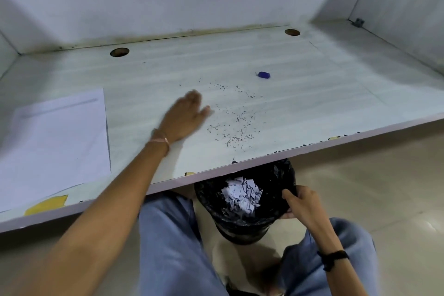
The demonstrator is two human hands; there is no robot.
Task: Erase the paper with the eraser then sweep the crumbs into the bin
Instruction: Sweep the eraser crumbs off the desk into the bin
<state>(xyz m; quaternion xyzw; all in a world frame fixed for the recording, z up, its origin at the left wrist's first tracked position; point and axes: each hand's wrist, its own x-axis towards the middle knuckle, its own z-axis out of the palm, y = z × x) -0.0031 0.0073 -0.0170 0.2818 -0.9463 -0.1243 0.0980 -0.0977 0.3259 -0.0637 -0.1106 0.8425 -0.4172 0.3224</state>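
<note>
A white desk (312, 103) is seen from above, from the viewpoint of a seated person. The left arm is stretched forward across the desk with the elbow nearly straight. The left hand (186, 115) is held low over the surface, palm down, with the fingers straight and close together and the thumb spread to the right. Nothing is held in it, and it is blurred. A thin bracelet (159, 139) is worn on that wrist. Just right of the thumb, dark crumbs (236, 125) are scattered over the desk, thickest toward the front edge.

Under that front edge, below the crumbs, a black bin (240, 233) lined with a black bag is held. Its right rim is gripped by the right hand (301, 202), with the thumb hooked inside and the fingers curled round the outside. A black band (332, 258) is worn on that forearm. Torn white scraps (242, 193) are piled inside the bin.

The blue eraser (264, 75) is lying on the desk behind and to the right of the crumbs, well apart from both hands. The paper (60, 142) is laid flat at the left of the desk, left of the outstretched arm. 2 round holes (119, 52) are cut near the desk's back edge. Legs in blue jeans (168, 235) are seen on either side of the bin.
</note>
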